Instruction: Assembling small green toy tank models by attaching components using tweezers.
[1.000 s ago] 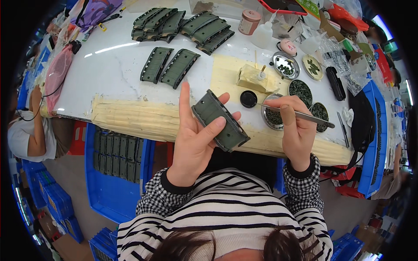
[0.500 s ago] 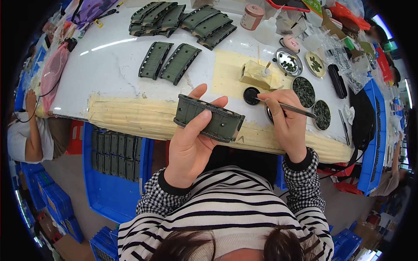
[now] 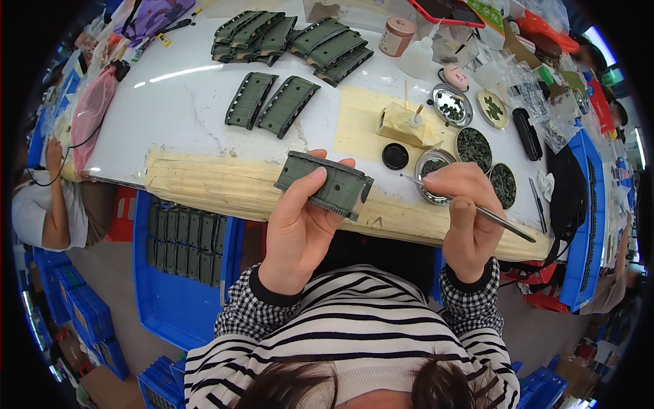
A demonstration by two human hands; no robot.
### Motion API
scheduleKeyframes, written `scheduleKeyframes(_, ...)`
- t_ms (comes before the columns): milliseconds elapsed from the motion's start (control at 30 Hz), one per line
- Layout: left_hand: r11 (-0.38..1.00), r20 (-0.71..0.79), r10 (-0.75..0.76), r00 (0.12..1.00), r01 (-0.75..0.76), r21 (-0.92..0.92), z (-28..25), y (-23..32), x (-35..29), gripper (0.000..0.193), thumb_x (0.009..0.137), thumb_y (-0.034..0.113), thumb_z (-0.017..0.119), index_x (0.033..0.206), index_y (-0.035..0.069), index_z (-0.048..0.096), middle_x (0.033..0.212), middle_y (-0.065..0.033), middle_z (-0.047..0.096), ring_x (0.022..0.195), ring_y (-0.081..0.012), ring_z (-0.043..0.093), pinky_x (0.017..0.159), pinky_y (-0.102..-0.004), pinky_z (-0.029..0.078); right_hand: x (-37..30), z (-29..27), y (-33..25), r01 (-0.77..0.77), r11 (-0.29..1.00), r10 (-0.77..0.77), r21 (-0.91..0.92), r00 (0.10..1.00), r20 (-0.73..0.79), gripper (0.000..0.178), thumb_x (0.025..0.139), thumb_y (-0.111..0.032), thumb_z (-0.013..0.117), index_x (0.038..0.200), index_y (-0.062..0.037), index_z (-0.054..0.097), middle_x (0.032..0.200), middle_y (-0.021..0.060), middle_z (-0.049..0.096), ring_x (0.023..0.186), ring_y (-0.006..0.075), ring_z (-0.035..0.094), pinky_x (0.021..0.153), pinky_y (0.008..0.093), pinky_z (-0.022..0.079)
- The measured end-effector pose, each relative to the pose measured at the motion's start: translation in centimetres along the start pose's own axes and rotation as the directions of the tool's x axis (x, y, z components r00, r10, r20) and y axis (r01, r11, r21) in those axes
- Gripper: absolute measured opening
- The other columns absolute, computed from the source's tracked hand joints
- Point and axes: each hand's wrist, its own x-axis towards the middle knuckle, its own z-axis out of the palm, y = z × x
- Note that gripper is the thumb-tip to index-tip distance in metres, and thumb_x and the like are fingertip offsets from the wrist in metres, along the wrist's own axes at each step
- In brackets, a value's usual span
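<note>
My left hand grips a green camouflage-painted plastic model part, long and slightly curved with toothed edges, its thumb pressed on the flat face. A pair of metal tweezers is in my right hand, pinched between thumb and fingers. Their tip points left, apart from the held part; whether it holds a tiny piece is too small to tell. Close by the tip stand a black round cap and a metal tin, partly hidden by my right fingers.
Similar green parts lie on the white table. Two tins of dark green bits, a small bottle in a tan block and a metal dish stand right. A blue bin sits below the table edge, left.
My right hand has moved right and nearer to me, drawing the tweezers away from the black cap and uncovering more of the metal tin. My left hand keeps the green part, slightly turned.
</note>
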Motion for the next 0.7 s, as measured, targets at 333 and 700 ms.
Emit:
scheduleKeyframes(333, 0.999, -0.005, -0.054, 0.999, 0.054, -0.005, 0.52, -0.72, -0.23, 0.031, 0.095, 0.008, 0.054, 0.124, 0.005, 0.047, 0.12, -0.0181, 0.059, 0.111, -0.0219, 0.062, 0.09, -0.0362, 0.058, -0.48, 1.07, -0.37, -0.056, 0.993, 0.043, 0.099, 0.99, 0.137, 0.017, 0.091, -0.011, 0.06, 0.099, 0.0002, 0.07, 0.1, 0.0136, 0.071, 0.085, 0.0218, 0.063, 0.075, 0.0306, 0.05)
scheduleKeyframes(700, 0.998, -0.014, -0.06, 0.998, 0.06, -0.003, 0.61, -0.83, -0.27, 0.03, 0.094, 0.008, 0.054, 0.124, 0.006, 0.048, 0.118, -0.0161, 0.06, 0.111, -0.0203, 0.061, 0.09, -0.0361, 0.057, -0.3, 0.95, -0.42, -0.031, 0.999, 0.023, 0.044, 0.988, 0.156, 0.017, 0.092, -0.013, 0.062, 0.098, 0.0, 0.07, 0.099, 0.0126, 0.071, 0.085, 0.021, 0.063, 0.075, 0.0302, 0.051)
